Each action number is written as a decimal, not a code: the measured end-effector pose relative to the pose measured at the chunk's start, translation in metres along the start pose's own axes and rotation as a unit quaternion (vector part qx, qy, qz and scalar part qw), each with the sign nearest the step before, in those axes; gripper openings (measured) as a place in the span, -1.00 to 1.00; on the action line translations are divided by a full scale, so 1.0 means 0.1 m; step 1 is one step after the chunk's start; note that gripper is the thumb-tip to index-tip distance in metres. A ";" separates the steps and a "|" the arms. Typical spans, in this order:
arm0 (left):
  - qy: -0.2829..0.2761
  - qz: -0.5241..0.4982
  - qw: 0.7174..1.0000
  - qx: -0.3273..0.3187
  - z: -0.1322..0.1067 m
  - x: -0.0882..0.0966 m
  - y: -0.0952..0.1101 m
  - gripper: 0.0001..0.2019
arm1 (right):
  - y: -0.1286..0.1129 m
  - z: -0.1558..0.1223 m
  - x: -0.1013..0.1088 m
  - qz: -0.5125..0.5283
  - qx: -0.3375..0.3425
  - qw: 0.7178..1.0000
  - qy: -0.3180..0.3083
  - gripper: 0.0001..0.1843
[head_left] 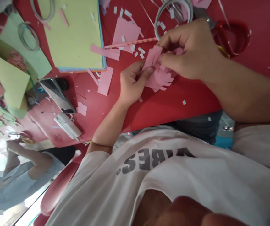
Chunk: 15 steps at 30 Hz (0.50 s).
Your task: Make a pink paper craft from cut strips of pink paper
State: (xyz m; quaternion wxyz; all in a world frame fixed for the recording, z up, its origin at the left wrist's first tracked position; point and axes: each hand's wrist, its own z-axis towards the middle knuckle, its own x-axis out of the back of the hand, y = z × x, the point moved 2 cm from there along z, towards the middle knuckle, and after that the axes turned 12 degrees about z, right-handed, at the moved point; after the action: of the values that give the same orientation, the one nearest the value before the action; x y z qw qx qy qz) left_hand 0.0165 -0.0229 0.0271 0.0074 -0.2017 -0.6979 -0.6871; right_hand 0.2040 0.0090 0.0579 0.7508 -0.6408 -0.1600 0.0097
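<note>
Near the table's front edge, pink fringed paper is held between both hands, its cut strips fanning out toward me. My left hand pinches its left side, thumb on top. With thumb and fingers closed, my right hand grips the upper right of the same paper; those fingertips are partly hidden. A roll of tape stands just beyond my right hand, and red-handled scissors lie to its right. A pink striped pencil rests on a pink paper square behind the hands.
A stack of coloured paper lies at the back left, with more tape rolls on and beside it. Left of me are a phone and a white power bank. Small white scraps dot the red table. Another person sits at far left.
</note>
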 end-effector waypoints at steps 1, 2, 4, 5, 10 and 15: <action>0.001 -0.002 1.000 0.004 0.00 0.00 0.00 -0.72 | 0.01 0.01 0.00 0.007 -0.007 1.000 -0.003 -0.85; 0.002 -0.002 1.000 0.012 0.00 0.00 -0.01 -0.71 | 0.02 0.03 0.01 0.013 -0.007 1.000 -0.005 -0.85; 0.003 0.001 1.000 0.030 0.00 0.00 -0.02 -0.70 | 0.01 0.04 0.02 0.013 0.004 1.000 -0.011 -0.87; 0.001 0.003 0.999 0.037 0.01 0.00 -0.02 -0.70 | 0.00 0.03 0.02 0.009 0.010 1.000 -0.014 -0.90; -0.007 -0.021 0.999 0.031 0.02 0.00 -0.01 -0.65 | -0.08 -0.02 0.03 -0.026 0.015 0.999 -0.036 -0.95; 0.004 -0.034 0.999 -0.034 0.05 0.00 -0.02 -0.66 | -0.01 -0.02 0.02 -0.010 0.008 1.000 -0.027 -0.86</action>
State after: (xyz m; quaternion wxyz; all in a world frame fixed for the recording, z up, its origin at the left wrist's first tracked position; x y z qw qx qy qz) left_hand 0.0168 -0.0183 0.0252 -0.0200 -0.1753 -0.6807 -0.7110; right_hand 0.2062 0.0073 0.0587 0.7514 -0.6325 -0.1867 0.0208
